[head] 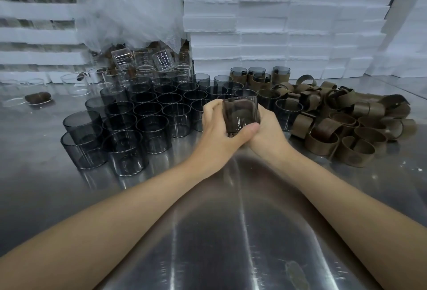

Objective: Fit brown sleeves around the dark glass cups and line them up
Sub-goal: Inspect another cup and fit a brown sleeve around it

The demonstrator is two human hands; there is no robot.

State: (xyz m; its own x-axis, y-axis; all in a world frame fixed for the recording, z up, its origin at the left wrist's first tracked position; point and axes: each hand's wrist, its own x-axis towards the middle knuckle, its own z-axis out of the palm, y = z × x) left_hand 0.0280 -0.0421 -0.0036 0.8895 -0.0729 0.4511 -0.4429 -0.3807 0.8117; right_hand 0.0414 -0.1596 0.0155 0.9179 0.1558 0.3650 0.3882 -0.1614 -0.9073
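A dark glass cup (240, 114) is held up between both hands over the steel table, tilted with its mouth facing away. My left hand (217, 128) wraps its left side with the thumb across the base; my right hand (268, 132) cups its right side from beneath. A brown sleeve shows through the glass on the far side of the cup. Several bare dark cups (143, 118) stand packed together to the left. A loose heap of brown sleeves (342, 123) lies on the right. Several sleeved cups (261, 77) stand at the back.
The steel table (231, 232) reflects light in front of me. Stacked white foam boxes (288, 24) form a wall behind. Clear glass beakers (147, 63) and a plastic bag (129, 10) sit at back left. A lone sleeve (38, 98) lies at far left.
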